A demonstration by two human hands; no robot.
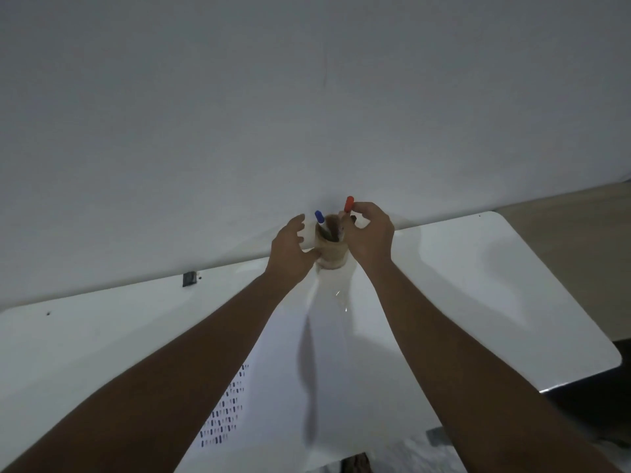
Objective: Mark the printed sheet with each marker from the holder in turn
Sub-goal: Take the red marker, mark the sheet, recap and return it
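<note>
Pinching red-capped marker [349, 203] with right hand [370, 233] fingertips, above tan woven cylindrical holder [332, 254] at white table's [478, 268] far edge. Left hand [290, 254] cupped loosely beside holder, fingers apart. Printed sheet [259, 387] nearer, between forearms.

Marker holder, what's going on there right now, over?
Right hand pinching red-capped marker above the holder. Left hand open beside the holder. Blue-capped marker standing inside. Printed sheet near, nothing blocking.

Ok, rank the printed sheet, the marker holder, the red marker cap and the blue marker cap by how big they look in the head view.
1. printed sheet
2. marker holder
3-4. red marker cap and blue marker cap: look alike, not ranked.
</note>
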